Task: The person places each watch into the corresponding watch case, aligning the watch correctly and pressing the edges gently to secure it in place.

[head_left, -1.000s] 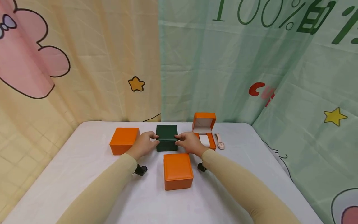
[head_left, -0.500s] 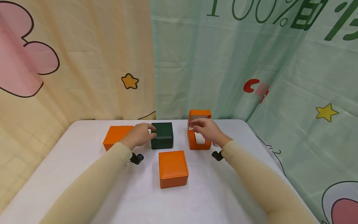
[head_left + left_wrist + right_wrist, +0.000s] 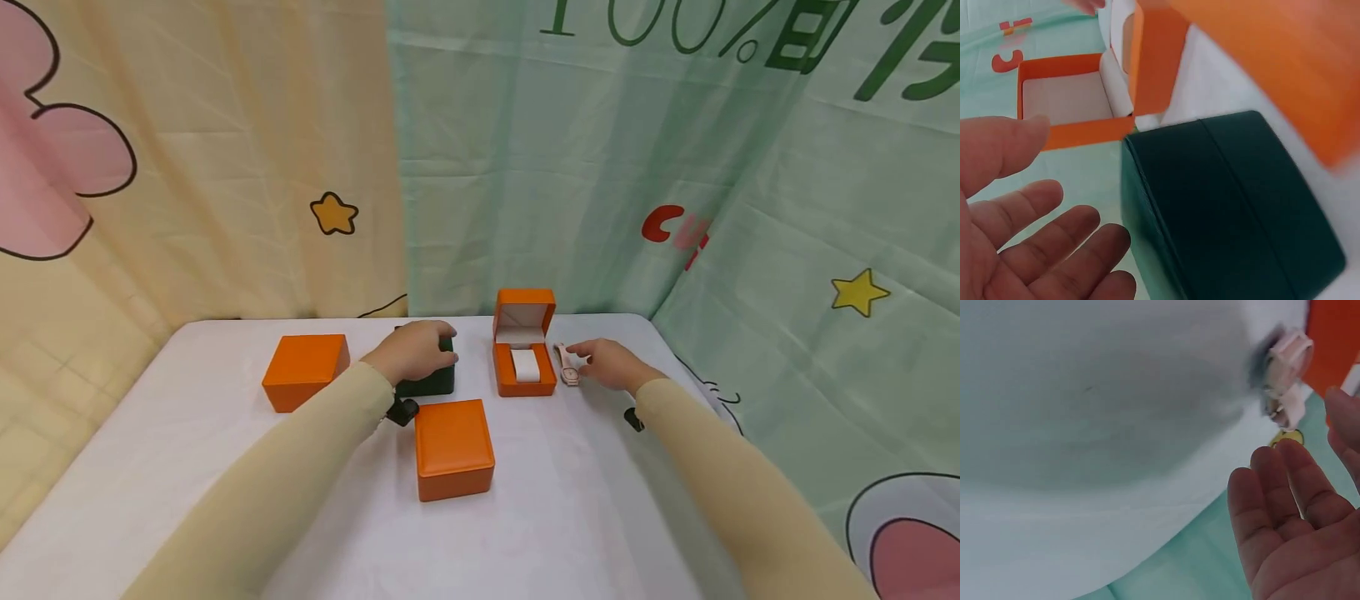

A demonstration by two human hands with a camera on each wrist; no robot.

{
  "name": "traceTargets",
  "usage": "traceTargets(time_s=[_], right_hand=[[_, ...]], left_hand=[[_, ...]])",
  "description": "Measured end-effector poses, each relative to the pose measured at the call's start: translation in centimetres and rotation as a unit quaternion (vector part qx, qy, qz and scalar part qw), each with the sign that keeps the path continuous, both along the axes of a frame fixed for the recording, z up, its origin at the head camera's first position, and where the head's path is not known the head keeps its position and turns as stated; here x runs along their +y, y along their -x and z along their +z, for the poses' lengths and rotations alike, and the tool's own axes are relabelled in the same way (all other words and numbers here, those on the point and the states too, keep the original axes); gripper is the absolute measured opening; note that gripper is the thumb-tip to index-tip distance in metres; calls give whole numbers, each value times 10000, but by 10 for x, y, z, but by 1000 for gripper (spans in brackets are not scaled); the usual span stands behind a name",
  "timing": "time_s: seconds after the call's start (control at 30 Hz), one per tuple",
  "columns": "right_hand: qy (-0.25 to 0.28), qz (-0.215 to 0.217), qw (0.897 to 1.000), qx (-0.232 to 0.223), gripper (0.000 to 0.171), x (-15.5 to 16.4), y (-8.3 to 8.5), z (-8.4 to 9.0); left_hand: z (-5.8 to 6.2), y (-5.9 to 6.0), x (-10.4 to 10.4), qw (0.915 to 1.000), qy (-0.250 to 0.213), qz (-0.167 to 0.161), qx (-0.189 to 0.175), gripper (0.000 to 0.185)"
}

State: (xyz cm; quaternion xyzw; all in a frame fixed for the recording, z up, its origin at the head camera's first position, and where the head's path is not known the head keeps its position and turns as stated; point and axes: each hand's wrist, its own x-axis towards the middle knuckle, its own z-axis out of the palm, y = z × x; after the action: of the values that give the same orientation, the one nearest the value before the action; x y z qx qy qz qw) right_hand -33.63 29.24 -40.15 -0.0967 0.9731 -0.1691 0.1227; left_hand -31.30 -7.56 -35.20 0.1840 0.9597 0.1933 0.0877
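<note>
My left hand (image 3: pixel 416 352) passes in front of the dark green box (image 3: pixel 431 386), covering part of it. In the left wrist view the fingers of that hand (image 3: pixel 1054 244) are loosely spread beside the closed green box (image 3: pixel 1229 206), gripping nothing. My right hand (image 3: pixel 613 365) is just right of a pink wristwatch (image 3: pixel 570 375), index finger stretched toward its strap. The right wrist view shows the watch (image 3: pixel 1290 375) beyond loosely extended fingers, with a gap between them. Left of the watch stands an orange watch box (image 3: pixel 517 388), lid raised, a white cushion (image 3: pixel 525 365) inside.
A closed orange box (image 3: pixel 306 362) stands at the left of the white table (image 3: pixel 540 500). Another closed orange box (image 3: pixel 453 446) is nearer the front, close to the left wrist. Printed curtains (image 3: pixel 495 167) hang behind and beside the table.
Both hands have left the sides of the green box. My right hand has travelled right, past the raised-lid box, to the watch. My left hand has also moved right, in front of the green box.
</note>
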Motion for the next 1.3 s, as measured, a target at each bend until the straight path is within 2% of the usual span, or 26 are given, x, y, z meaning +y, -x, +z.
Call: traceTargets(time_s=[0.17, 0.37, 0.6, 0.73, 0.97, 1.3], right_hand=[[-133, -74, 9997, -187, 53, 3, 1, -6], [55, 68, 10000, 18, 51, 3, 0, -14], [181, 68, 9997, 136, 49, 0, -1, -22], [157, 42, 9997, 194, 49, -2, -4, -23], [100, 69, 9996, 271, 45, -6, -6, -24], [96, -128, 9995, 274, 46, -6, -5, -26]], left_hand=[[6, 5, 18, 9996, 93, -259, -2, 57], [10, 8, 44, 9987, 233, -440, -147, 60], [3, 14, 71, 9974, 221, -495, -465, 65], [-2, 16, 83, 9959, 360, -540, -631, 70], [-10, 17, 95, 9947, 627, -423, -692, 77], [-5, 16, 101, 9919, 901, -486, -746, 78]])
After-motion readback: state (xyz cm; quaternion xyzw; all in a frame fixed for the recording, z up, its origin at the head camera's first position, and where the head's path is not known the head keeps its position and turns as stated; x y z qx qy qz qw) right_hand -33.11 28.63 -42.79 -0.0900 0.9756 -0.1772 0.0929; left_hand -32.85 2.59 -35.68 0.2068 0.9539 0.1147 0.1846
